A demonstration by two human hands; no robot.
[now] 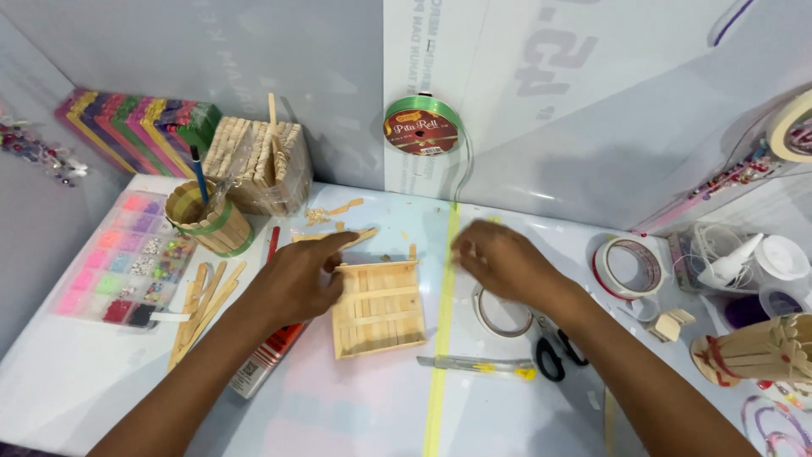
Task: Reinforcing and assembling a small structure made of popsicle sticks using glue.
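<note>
Mid-table: yellow utility knife (478, 366), black scissors (551, 355) half hidden under right forearm. Beyond, left hand (296, 279) resting fingers loosely curled against craft-stick panel (378, 308); right hand (501, 258) blurred, grip unreadable. Ribbon spool (421, 125) at back wall.

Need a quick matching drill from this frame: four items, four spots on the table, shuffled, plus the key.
Items:
1. stick panel
2. bead organiser
3. utility knife
4. green ribbon spool

Places:
A. against the back wall, above the table
B. by the left hand, at table centre
C. near the table's left edge
D. beside the scissors, below the right hand

Pairs: 1-B, 2-C, 3-D, 4-A
</note>
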